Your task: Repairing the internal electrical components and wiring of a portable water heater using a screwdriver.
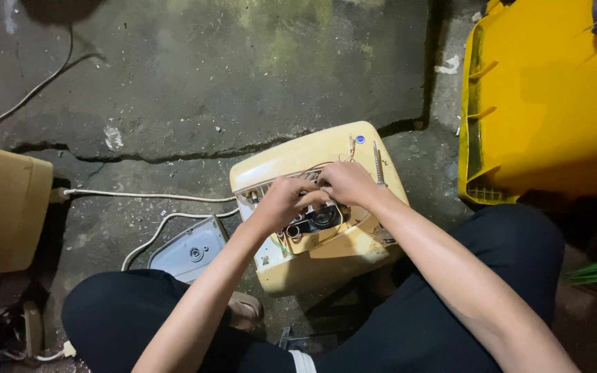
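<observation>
Cracked, stained concrete floor (pixel 195 90), seen from above. Near its middle, a yellowed appliance housing (pixel 298 162) lying opened, wiring and a black round part (pixel 323 217) exposed. Left hand (pixel 281 200) and right hand (pixel 345 183) both curled over the opening, fingers bent on the wires; exact grip impossible to tell. Grey cover (pixel 189 250) just beside, left. Yellow bin (pixel 554 97) at right edge.
</observation>
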